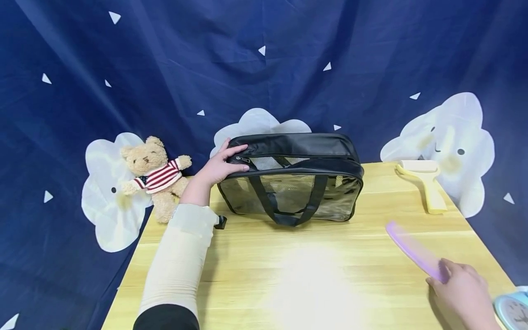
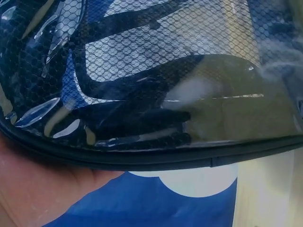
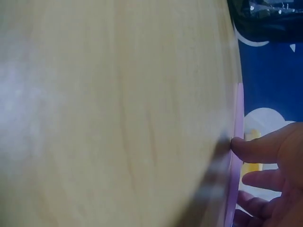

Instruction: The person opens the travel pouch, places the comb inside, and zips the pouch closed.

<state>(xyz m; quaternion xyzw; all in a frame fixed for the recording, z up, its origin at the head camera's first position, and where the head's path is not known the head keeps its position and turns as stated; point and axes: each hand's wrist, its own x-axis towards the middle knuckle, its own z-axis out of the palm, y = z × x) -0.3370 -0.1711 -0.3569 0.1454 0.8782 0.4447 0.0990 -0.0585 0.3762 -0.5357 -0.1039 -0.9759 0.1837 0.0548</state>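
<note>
A black bag (image 1: 286, 151) with clear panels and mesh stands at the back of the table, its handle strap (image 1: 260, 199) hanging down the front. My left hand (image 1: 218, 167) grips the bag's upper left corner by the zipper pull (image 1: 243, 159), thumb in front and a finger over the top. The left wrist view shows that hand (image 2: 52, 184) against the bag's dark piping (image 2: 189, 158). At the front right my right hand (image 1: 464, 288) holds a purple comb (image 1: 416, 252) by one end, over the table; the right wrist view shows the thumb on the comb (image 3: 238, 118).
A teddy bear (image 1: 158, 176) in a striped sweater leans at the table's back left. A lint roller (image 1: 429, 183) with a pale yellow handle lies at the back right. A light blue clock (image 1: 513, 309) is at the front right edge. Behind hangs a blue curtain (image 1: 288, 68).
</note>
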